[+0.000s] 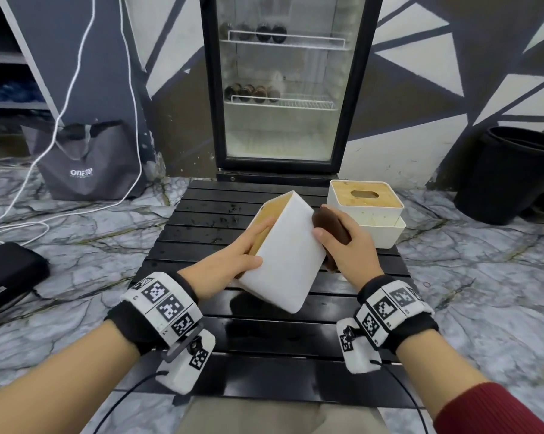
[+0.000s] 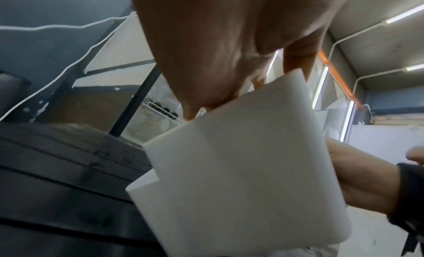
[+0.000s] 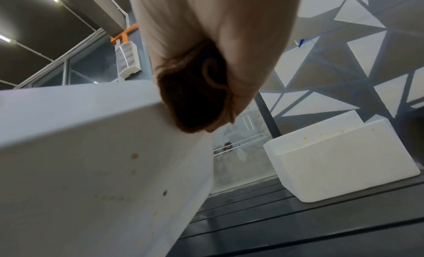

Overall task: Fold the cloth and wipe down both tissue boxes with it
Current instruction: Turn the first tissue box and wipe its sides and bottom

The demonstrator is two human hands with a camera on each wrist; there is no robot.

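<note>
White, rigid plastic tissue box with a bamboo lid point(image 1: 283, 258), seemingly light and slick, sits clasped in the left hand point(image 1: 233, 255), while the right hand point(image 1: 342, 242) presses a soft brown folded cloth point(image 1: 330, 227) it grips against the box's side.

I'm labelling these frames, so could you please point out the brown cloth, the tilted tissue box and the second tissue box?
brown cloth point(image 1: 328, 225): head view, its exposed upper fold.
tilted tissue box point(image 1: 286, 258): head view, white side.
second tissue box point(image 1: 342, 189): head view, wooden lid.
</note>
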